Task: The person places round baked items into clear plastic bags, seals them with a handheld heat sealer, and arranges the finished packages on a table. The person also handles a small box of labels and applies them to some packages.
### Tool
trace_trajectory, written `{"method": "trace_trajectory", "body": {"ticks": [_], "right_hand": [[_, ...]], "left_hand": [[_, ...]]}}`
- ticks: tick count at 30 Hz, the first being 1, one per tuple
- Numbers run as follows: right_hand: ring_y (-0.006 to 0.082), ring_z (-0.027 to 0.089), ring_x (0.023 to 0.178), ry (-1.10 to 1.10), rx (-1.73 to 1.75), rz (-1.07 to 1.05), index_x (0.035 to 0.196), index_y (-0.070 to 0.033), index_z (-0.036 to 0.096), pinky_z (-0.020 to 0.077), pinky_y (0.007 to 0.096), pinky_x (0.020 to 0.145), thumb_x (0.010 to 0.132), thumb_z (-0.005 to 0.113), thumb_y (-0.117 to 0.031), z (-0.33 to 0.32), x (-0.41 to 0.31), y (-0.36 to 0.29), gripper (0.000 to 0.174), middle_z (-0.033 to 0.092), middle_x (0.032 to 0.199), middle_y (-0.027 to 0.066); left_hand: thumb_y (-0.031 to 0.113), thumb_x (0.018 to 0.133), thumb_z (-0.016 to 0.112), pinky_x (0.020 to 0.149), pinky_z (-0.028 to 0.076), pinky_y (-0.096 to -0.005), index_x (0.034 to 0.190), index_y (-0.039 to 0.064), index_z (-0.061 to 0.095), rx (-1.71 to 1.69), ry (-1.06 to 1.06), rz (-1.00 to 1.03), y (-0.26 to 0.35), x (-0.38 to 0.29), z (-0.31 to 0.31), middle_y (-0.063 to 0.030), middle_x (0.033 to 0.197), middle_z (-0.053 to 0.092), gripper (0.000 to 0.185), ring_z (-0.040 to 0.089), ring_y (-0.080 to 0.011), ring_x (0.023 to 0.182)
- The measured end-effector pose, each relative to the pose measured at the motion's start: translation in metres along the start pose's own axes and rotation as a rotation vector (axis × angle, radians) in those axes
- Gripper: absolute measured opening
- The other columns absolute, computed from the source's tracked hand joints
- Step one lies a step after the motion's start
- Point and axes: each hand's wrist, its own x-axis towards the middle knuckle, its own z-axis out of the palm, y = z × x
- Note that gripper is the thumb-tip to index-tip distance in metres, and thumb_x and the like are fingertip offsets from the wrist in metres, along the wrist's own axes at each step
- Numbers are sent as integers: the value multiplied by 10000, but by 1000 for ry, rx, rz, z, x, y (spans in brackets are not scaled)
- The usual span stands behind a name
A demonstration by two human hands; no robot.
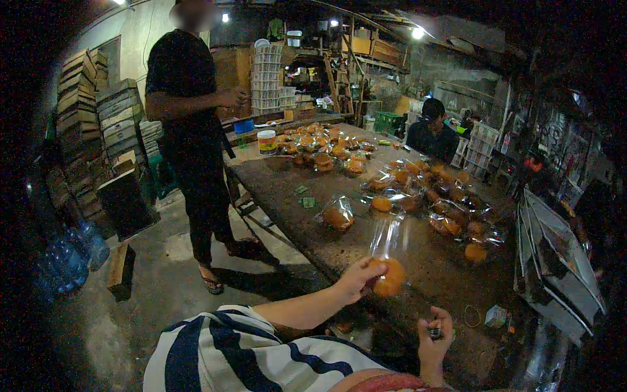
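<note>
My left hand (pixel 363 279) pinches a round orange-brown bun (pixel 393 280) in a clear plastic bag, held over the near part of the table. The bag's loose upper part (pixel 389 235) stretches away from me, toward the other bagged buns. Lower and to the right, my right hand (pixel 434 343) is raised with thumb and forefinger curled around a small shiny dark object (pixel 435 330), too small to name. A single bagged bun (pixel 339 216) lies beyond my left hand, and a loose pile of bagged buns (pixel 401 181) spreads farther back and right.
Another heap of bagged buns (pixel 321 147) covers the far end of the wooden table (pixel 274 181), beside a white-lidded tub (pixel 267 143). Metal trays (pixel 553 259) lean at the right edge. A person (pixel 188 122) stands at left; another person (pixel 432 130) sits across the table.
</note>
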Motion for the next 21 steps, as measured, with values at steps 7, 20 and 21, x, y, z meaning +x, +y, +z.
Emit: {"method": "trace_trajectory", "body": {"ticks": [7,20,21], "right_hand": [[162,589,792,-114,-62,-8,892,-68,615,489,274,718,757,733,-79,-21,19,-34,180,641,966,51],[159,593,882,60,195,225,909,-30,656,460,298,829,801,726,-137,-14,29,-81,167,662,907,49],[168,605,883,-12,313,272,914,-30,661,464,303,831,800,728,-149,-15,31,-80,178,671,915,59]], "left_hand": [[80,746,767,894,468,-313,1163,74,561,315,-612,73,8,-18,63,-40,1084,623,465,582,-152,1025],[334,901,588,944,464,-384,1187,-14,561,0,-491,-119,16,-13,80,-135,1134,626,452,601,-236,1060],[321,917,572,945,460,-368,1153,-35,579,-63,-528,-89,15,-13,82,-138,1116,634,427,604,-223,1052]]}}
